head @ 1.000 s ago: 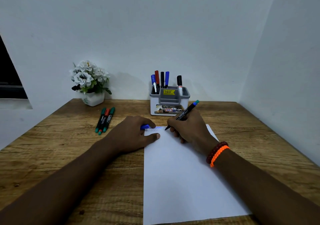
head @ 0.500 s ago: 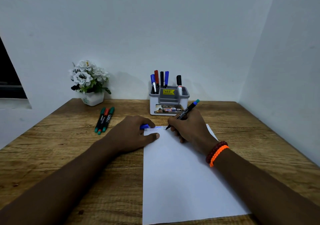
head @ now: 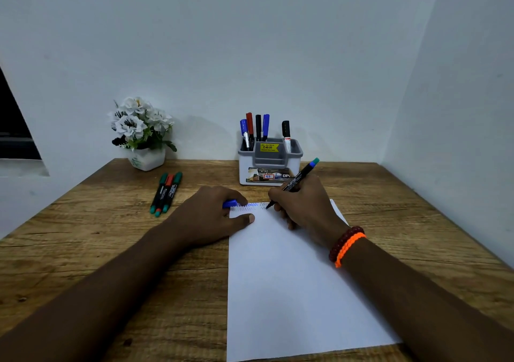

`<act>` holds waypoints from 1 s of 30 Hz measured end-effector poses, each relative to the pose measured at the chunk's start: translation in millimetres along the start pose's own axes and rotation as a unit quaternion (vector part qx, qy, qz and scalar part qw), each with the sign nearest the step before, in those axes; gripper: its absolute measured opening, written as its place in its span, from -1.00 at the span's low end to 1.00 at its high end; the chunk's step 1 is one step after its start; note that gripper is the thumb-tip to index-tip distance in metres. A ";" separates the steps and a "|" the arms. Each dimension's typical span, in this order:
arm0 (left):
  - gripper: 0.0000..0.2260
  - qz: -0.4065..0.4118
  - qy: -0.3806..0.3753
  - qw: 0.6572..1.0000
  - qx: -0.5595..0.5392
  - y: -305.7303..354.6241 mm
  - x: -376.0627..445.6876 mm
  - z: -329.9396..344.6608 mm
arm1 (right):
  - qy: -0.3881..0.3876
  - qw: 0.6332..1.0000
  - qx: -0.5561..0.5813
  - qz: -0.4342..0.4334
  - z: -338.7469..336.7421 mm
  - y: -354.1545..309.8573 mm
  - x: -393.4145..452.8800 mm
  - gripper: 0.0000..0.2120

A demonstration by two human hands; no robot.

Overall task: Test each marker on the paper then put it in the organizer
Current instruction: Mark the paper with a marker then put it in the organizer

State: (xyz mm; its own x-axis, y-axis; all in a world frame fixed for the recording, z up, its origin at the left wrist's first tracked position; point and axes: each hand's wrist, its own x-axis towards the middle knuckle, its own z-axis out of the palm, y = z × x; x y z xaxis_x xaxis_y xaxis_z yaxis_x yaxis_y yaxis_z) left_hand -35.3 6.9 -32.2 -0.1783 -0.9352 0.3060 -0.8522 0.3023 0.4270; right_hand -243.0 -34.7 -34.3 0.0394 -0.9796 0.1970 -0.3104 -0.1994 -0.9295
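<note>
A white sheet of paper [head: 292, 283] lies on the wooden table, with zigzag test lines along its top edge. My right hand [head: 306, 208] grips a black marker with a blue-green end [head: 299, 179], its tip touching the paper near the top edge. My left hand [head: 214, 217] rests on the paper's top left corner and is closed around a blue cap [head: 229, 203]. The grey and white organizer [head: 269, 164] stands behind the paper and holds several markers upright. Three markers [head: 166, 191], green and red, lie side by side on the table to the left.
A white pot of white flowers [head: 141, 133] stands at the back left by the wall. White walls close the table at the back and on the right. The table's left edge runs diagonally near the loose markers.
The marker tip has stayed at the paper's top edge with small strokes. A little more zigzag line shows beside it. My left hand has not moved.
</note>
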 end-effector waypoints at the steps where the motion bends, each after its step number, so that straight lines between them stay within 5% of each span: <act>1: -0.62 -0.001 0.002 1.000 0.003 -0.2 -0.2 0.1 | 0.003 1.000 -0.002 -0.001 0.1 0.3 0.3 -0.83; 30: -0.61 -0.001 -0.009 1.000 0.008 2.6 -0.8 -2.0 | 0.019 1.000 -0.020 -0.011 -1.5 3.5 4.3 -0.87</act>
State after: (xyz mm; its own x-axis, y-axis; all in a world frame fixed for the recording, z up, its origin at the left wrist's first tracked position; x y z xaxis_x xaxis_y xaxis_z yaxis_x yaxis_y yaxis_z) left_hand -36.4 8.9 -29.6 -0.1865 -0.9389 0.2894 -0.8598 0.2985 0.4143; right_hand -245.4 -39.6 -36.2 0.0100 -0.9731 0.2303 -0.3476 -0.2193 -0.9116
